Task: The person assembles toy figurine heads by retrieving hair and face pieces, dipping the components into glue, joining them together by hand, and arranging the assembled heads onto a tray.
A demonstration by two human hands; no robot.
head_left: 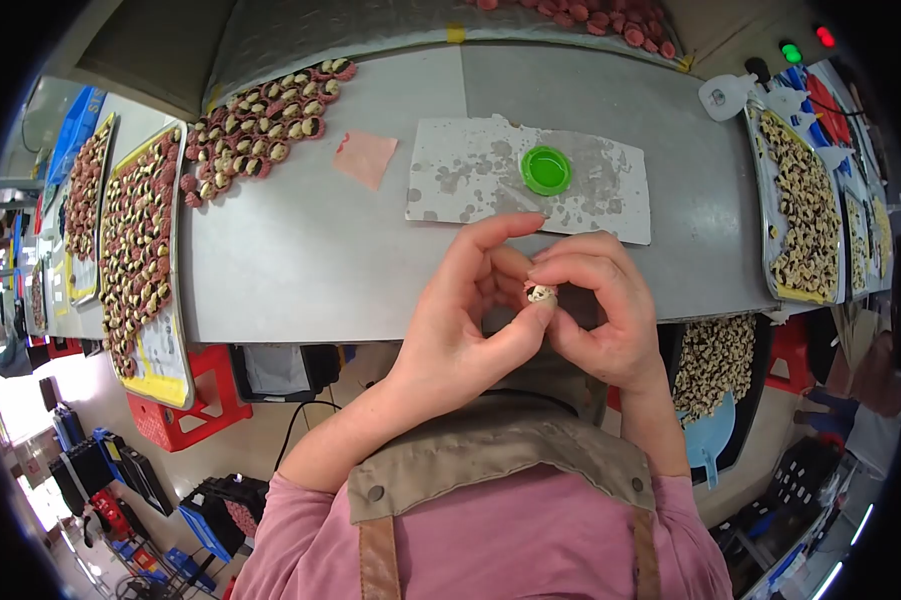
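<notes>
A small cream-and-dark piece [540, 294] with a bit of pink on its edge is held over the table's near edge. My left hand [467, 325] presses its thumb against the piece, with the index finger raised and the other fingers curled behind. From the other side, my right hand [610, 310] pinches it between thumb and fingertips. Just beyond my hands lies a white board [448, 165] blotched with wet spots. On that board sits a round green lid [545, 171] with green inside. A pink paper square [366, 158] lies to its left.
Pink, cream and dark pieces [265, 120] cover the table's far left. Similar pieces fill a tray [135, 250] at left. On the right are a tray of cream-and-dark pieces [802, 215], a bin of them [715, 360] with a blue scoop [708, 440], and a white bottle [725, 96].
</notes>
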